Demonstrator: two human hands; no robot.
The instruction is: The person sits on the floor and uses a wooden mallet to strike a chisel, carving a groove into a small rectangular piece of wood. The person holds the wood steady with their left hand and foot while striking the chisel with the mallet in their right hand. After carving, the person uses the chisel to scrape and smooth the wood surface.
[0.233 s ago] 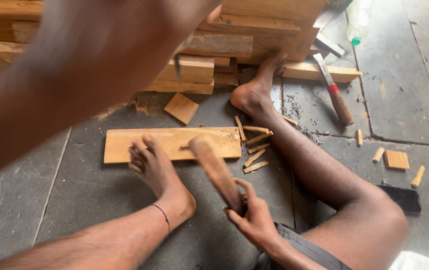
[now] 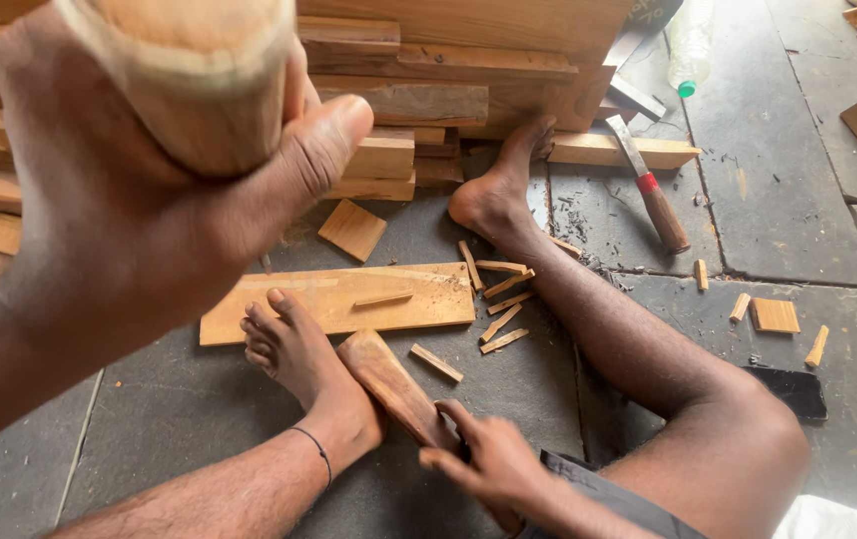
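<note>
The left hand [image 2: 119, 230], raised close to the camera, is closed tightly around a thick round wooden club [image 2: 189, 70]. The right hand [image 2: 493, 469], low down, grips a flat wooden wedge [image 2: 388, 379], which is angled towards a plank [image 2: 348, 299] on the floor. A bare foot [image 2: 293, 349] pins that plank down, its ankle touching the wedge. A badly aimed blow could strike the toes or fingers. Splinters [image 2: 498, 299] and a chisel [image 2: 653, 190] lie nearby.

bare arms | bare feet | thin black anklet [image 2: 314, 451] | dark shorts [image 2: 608, 494]
</note>
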